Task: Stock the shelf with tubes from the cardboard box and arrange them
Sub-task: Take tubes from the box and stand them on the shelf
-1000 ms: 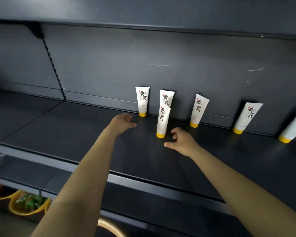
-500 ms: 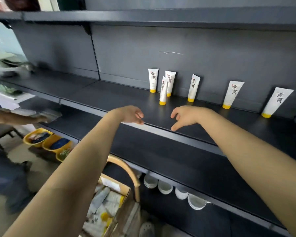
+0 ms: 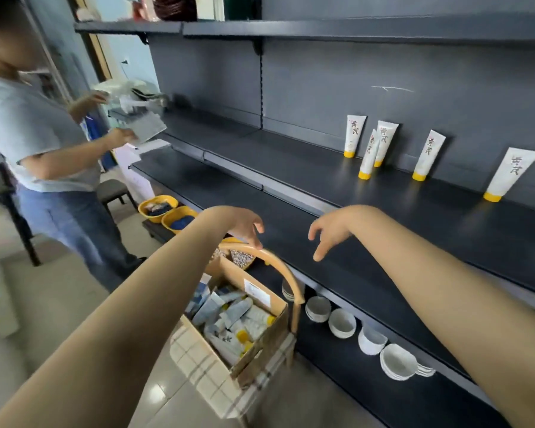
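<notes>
Left hand (image 3: 244,225) and right hand (image 3: 329,231) lower now, empty, loose-fingered, basket handle (image 3: 286,273) arched over cardboard box (image 3: 260,344) beneath

Five yellow-capped tubes (image 3: 354,135) on the shelf (image 3: 291,171), one cardboard box (image 3: 261,350) of more tubes too jumbled to count, two yellow basins (image 3: 156,208) in clear view, at least four stacks of white bowls (image 3: 342,322), one bystander (image 3: 28,134)

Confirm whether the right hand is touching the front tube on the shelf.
Apart. Head view: bare shelf lies plainly between the right hand and the front tube.
</notes>
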A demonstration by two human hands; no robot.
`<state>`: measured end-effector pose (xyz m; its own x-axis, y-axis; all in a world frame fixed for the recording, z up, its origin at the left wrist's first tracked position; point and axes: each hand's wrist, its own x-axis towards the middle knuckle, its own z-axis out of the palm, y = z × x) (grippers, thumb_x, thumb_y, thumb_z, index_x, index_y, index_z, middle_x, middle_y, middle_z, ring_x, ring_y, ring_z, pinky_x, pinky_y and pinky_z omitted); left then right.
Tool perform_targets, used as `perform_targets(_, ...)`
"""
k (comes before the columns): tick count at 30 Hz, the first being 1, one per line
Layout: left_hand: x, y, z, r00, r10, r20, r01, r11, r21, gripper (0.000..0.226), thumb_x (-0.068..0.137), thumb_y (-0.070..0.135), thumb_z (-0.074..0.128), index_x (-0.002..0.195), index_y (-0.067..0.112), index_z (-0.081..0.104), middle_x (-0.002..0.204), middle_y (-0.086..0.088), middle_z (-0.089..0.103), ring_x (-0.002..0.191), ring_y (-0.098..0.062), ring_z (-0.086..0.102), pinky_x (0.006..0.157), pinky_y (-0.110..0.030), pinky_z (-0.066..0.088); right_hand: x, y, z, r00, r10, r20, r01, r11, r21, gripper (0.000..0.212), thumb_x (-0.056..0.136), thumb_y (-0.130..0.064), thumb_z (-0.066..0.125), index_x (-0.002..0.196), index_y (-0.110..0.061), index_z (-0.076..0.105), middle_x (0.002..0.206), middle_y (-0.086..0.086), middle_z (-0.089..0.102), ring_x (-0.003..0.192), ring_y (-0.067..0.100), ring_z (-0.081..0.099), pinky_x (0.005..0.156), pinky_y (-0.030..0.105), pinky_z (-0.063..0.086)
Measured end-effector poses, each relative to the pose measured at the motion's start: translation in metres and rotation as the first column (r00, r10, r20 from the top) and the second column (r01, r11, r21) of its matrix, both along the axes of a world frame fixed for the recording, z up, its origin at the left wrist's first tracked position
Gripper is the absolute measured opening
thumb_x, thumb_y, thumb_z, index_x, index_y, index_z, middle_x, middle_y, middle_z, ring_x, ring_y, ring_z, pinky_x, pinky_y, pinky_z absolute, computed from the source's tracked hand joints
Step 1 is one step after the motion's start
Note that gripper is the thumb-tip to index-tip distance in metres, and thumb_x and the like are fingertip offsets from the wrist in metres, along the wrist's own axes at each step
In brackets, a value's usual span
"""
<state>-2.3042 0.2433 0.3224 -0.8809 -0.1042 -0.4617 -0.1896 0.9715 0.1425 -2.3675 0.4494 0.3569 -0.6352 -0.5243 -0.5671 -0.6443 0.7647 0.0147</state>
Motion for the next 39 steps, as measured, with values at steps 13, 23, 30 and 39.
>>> perform_targets(13, 0.007, -0.137, -0.133, 0.976, 0.014, 0.216, -0.035, 0.995, 0.093, 0.06, 0.084, 0.043, 0.066, 0.136, 0.02, 0.046, 0.142, -0.001, 0.043, 0.124, -0.023, 0.046, 0.105, -0.037, 0.038, -0.017, -0.142, -0.114, 0.981, 0.025, 0.192, -0.039, 0.997, 0.071, 0.067, 0.077, -0.046, 0.071, 0.135, -0.027, 0.044, 0.134, -0.002, 0.047, 0.114, 0.02, 0.051, 0.098, 0.037, 0.044)
perform_targets(23, 0.007, -0.187, -0.292, 0.93, -0.116, 0.348, 0.012, 0.958, 0.288, 0.06, 0.083, 0.038, 0.069, 0.134, 0.015, 0.046, 0.136, -0.006, 0.051, 0.123, -0.024, 0.048, 0.101, -0.034, 0.04, -0.011, -0.172, -0.269, 0.871, -0.227, 0.436, 0.168, 0.971, 0.168, 0.059, 0.082, -0.032, 0.07, 0.135, -0.021, 0.044, 0.134, 0.001, 0.049, 0.118, 0.022, 0.051, 0.099, 0.035, 0.044)
perform_targets(30, 0.009, -0.19, -0.398, 0.886, -0.148, 0.439, -0.019, 0.935, 0.353, 0.052, 0.086, 0.033, 0.064, 0.131, 0.011, 0.049, 0.134, -0.008, 0.052, 0.12, -0.026, 0.05, 0.092, -0.029, 0.038, -0.031, -0.171, -0.369, 0.755, -0.386, 0.531, 0.346, 0.921, 0.179, 0.06, 0.083, -0.027, 0.071, 0.136, -0.019, 0.045, 0.137, 0.006, 0.05, 0.119, 0.023, 0.051, 0.099, 0.035, 0.043)
perform_targets(39, -0.011, -0.189, -0.467, 0.826, -0.12, 0.551, -0.062, 0.952, 0.3, 0.061, 0.082, 0.032, 0.068, 0.137, 0.024, 0.044, 0.139, -0.005, 0.047, 0.124, -0.026, 0.047, 0.104, -0.04, 0.04, -0.049, -0.191, -0.468, 0.728, -0.346, 0.591, 0.374, 0.924, 0.081, 0.058, 0.084, -0.035, 0.069, 0.135, -0.02, 0.046, 0.134, 0.004, 0.052, 0.119, 0.021, 0.052, 0.095, 0.032, 0.042)
